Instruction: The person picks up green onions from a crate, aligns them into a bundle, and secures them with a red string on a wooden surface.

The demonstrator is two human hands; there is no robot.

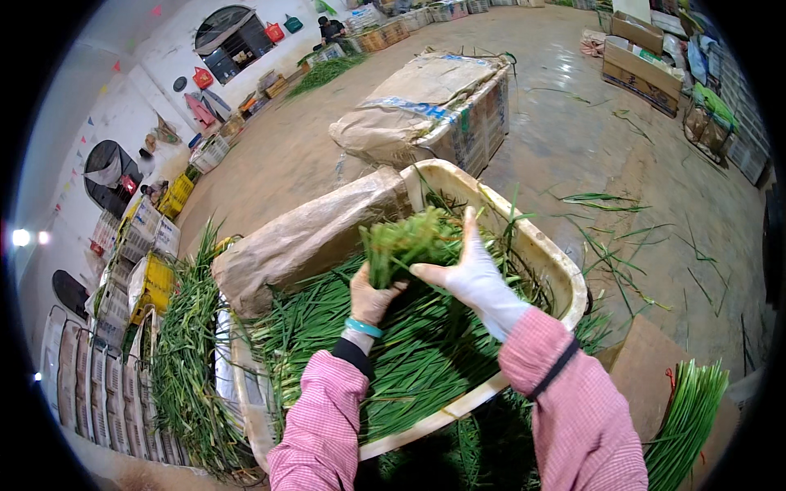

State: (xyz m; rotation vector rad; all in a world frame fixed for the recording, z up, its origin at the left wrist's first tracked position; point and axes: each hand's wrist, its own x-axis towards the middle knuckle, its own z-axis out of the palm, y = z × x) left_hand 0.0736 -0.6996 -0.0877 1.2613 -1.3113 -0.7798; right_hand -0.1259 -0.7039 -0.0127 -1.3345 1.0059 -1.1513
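Observation:
My left hand [370, 299], with a teal band at the wrist, is closed round a bunch of garlic chives [409, 243], its pale cut ends upward. Beside the bunch, my white-gloved right hand [479, 282] has thumb and fingers spread; the thumb tip is close to the stalks, and I cannot tell whether it touches. Both hands are above a large off-white tub [565, 266]. Loose garlic chives [434, 360] lie in it, mostly slanting the same way. A brown sheet [311, 237] covers the tub's far left part.
Loose greens [192, 352] heap up left of the tub. A red-tied chive bunch [688, 421] stands on a brown board [634, 376] at lower right. Beyond the tub sits a covered crate [434, 102]. Stray leaves [606, 200] litter the floor; cardboard boxes [639, 74] are farther right.

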